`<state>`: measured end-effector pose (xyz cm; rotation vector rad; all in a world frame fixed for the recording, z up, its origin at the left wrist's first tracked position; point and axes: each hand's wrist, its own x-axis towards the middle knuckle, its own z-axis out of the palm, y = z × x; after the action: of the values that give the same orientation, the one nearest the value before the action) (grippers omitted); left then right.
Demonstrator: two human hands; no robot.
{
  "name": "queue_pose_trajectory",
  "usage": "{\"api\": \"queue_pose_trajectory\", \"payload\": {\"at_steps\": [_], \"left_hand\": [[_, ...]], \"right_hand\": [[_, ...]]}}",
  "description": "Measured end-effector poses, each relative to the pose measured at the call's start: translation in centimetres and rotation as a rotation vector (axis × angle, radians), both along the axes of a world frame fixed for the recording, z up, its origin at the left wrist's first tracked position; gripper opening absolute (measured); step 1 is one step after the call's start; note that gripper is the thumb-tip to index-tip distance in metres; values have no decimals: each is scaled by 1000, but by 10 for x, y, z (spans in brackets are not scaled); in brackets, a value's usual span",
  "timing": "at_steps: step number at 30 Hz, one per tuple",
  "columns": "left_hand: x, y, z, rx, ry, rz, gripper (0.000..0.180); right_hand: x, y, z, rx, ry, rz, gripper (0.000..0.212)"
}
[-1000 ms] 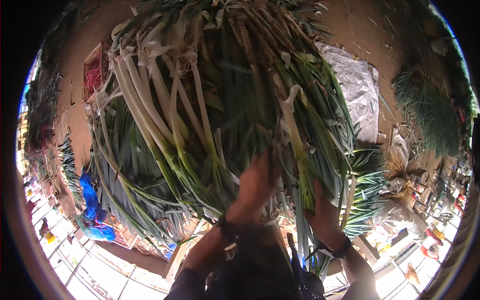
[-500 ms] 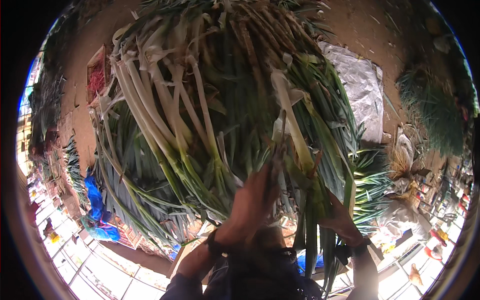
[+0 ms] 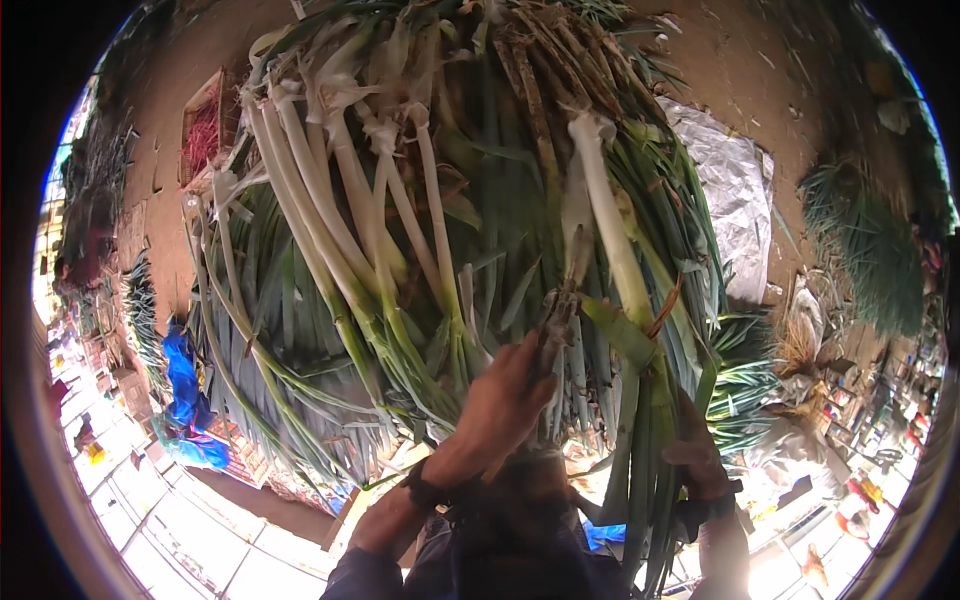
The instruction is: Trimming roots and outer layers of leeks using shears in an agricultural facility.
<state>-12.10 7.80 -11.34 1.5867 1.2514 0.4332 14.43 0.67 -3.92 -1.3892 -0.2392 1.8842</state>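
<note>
Closed around the handles of pruning shears point(image 3: 562, 308), my left hand point(image 3: 503, 395) is at the middle of the view. The shears point away from me, with their blades just left of a leek point(image 3: 612, 225). This leek has a white stem with its root end at the far side and green leaves hanging toward me. My right hand point(image 3: 697, 455) grips its leaves, which hide part of my fingers. Under both hands lies a big heap of leeks point(image 3: 350, 230), white stems on the left and brownish, unpeeled ones point(image 3: 545, 85) at the far side.
A crate of red things point(image 3: 203, 130) stands beyond the heap at the left. Blue plastic point(image 3: 185, 375) lies left of it. On the right are a silvery sheet point(image 3: 730, 200), more leeks point(image 3: 742, 385) and a green pile point(image 3: 865, 245) on brown ground.
The shears have come slightly toward me, and their blades show more clearly beside the stem. The held leek has shifted a little to the right and stays in my right hand.
</note>
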Motion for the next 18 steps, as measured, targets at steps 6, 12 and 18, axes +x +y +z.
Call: {"api": "queue_pose_trajectory", "payload": {"at_steps": [6, 12, 18], "left_hand": [[-67, 30, 61, 63, -99, 1, 53], [-120, 35, 131, 374, -77, 728, 56], [-115, 4, 82, 455, 76, 465, 65]], "right_hand": [[-32, 41, 0, 380, 86, 282, 94], [-172, 102, -11, 710, 126, 352, 90], [-233, 88, -91, 816, -668, 850, 68]]}}
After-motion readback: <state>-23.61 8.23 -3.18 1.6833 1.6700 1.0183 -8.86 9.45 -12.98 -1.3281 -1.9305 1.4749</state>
